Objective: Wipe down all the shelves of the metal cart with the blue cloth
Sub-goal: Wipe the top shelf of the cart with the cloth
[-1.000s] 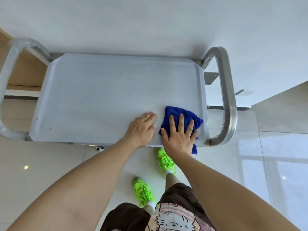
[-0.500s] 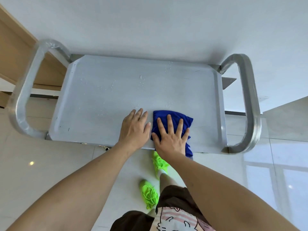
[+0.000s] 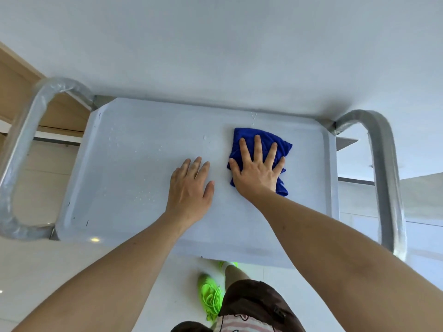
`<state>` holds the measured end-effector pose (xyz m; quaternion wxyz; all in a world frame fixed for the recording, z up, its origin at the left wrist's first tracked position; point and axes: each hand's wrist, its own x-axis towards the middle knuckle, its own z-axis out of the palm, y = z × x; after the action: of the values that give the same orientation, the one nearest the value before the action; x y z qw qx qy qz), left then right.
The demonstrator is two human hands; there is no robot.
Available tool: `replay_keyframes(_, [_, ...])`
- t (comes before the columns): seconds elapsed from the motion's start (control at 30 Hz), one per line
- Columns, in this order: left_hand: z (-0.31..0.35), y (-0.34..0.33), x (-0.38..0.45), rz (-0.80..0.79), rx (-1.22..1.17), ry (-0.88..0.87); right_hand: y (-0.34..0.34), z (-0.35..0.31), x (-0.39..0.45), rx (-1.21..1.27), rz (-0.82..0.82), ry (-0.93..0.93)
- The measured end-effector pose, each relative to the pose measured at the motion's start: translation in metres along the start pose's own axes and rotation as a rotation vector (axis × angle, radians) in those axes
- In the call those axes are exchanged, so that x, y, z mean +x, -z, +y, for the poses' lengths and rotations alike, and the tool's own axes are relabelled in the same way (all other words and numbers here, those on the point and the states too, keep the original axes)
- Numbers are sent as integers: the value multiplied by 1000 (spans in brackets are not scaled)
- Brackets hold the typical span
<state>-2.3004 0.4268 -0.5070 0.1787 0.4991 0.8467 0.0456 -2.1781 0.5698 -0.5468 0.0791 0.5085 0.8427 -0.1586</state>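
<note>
Nearest the camera are a pair of brown shorts (image 3: 254, 300) and a neon green shoe (image 3: 211, 298) on the pale floor, below the near edge of the metal cart (image 3: 124, 188). On the cart's top shelf the left hand (image 3: 189, 188) lies flat and empty, fingers together, holding nothing. Just beside it, the right hand (image 3: 256, 168) presses spread fingers down on the blue cloth (image 3: 261, 140), toward the shelf's far right, with water droplets (image 3: 143, 197) scattered to the left and a white wall (image 3: 215, 44) beyond.

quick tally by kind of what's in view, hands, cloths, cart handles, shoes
hands: 2, left hand and right hand
blue cloth: 1
cart handles: 2, left handle and right handle
green shoes: 2, one in full view, one mostly hidden
total: 7
</note>
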Motion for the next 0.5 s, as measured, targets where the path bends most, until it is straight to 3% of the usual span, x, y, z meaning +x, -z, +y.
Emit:
replay_keyframes(0.23, [-13, 1, 14, 17, -7, 1, 19, -10, 63, 0, 37, -29])
replay_keyframes(0.5, [-31, 9, 17, 30, -34, 57, 17, -46, 54, -18, 24, -22])
